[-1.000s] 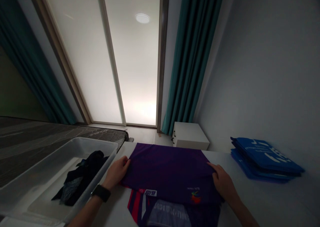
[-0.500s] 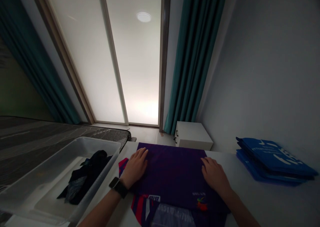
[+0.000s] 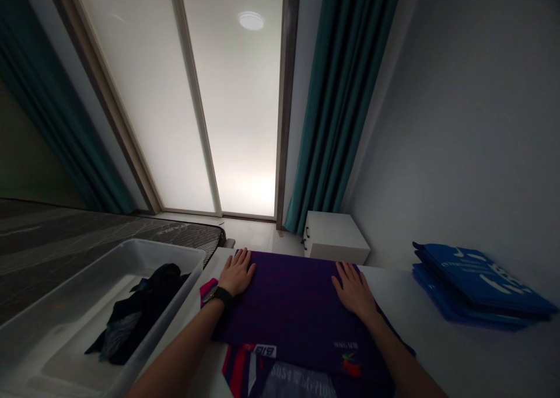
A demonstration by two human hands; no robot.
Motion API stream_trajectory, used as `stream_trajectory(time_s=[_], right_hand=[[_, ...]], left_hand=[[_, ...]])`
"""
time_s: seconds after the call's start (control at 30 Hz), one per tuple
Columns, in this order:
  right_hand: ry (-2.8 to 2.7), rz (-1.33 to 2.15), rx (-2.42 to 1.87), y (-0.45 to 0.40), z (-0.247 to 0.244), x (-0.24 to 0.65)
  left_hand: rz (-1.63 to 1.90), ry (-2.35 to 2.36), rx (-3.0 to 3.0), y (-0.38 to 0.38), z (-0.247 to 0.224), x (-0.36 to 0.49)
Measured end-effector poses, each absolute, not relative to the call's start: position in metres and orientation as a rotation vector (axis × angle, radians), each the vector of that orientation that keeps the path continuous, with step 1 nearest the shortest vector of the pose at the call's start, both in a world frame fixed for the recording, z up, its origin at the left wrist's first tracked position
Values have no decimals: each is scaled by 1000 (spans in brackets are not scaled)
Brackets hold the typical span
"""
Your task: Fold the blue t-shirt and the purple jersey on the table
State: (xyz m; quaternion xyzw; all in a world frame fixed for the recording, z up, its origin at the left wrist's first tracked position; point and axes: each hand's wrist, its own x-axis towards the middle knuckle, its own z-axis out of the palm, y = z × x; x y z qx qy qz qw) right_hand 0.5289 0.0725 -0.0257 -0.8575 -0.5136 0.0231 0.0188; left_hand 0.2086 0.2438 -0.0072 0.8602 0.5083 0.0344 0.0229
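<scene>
A dark purple T-shirt with red and white striped parts and printed lettering lies spread on the white table, its near part folded over in layers. My left hand rests flat on its far left corner, fingers spread, a dark watch on the wrist. Close to the far right corner, my right hand presses flat on the cloth with fingers apart. Neither hand grips anything.
On the left stands a translucent plastic bin with dark crumpled clothes inside. Folded blue garments lie stacked at the table's right. Beyond the table are a white cabinet, a mattress and teal curtains.
My right hand has moved left and its fingers have straightened over the T-shirt. My left hand has shifted slightly farther out and lies flatter. The view has tilted a little.
</scene>
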Motion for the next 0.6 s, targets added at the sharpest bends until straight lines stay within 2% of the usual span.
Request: stream_trajectory(time_s=[0.2, 0.4, 0.6], right_hand=[[-1556, 53, -2715, 71, -32, 539], [-1571, 99, -2782, 73, -13, 526], [-1731, 152, -2599, 50, 2, 482]], left_hand=[[75, 1604, 2656, 247, -8, 204], [-1, 1628, 2643, 245, -1, 206], [192, 1383, 2788, 205, -1, 205]])
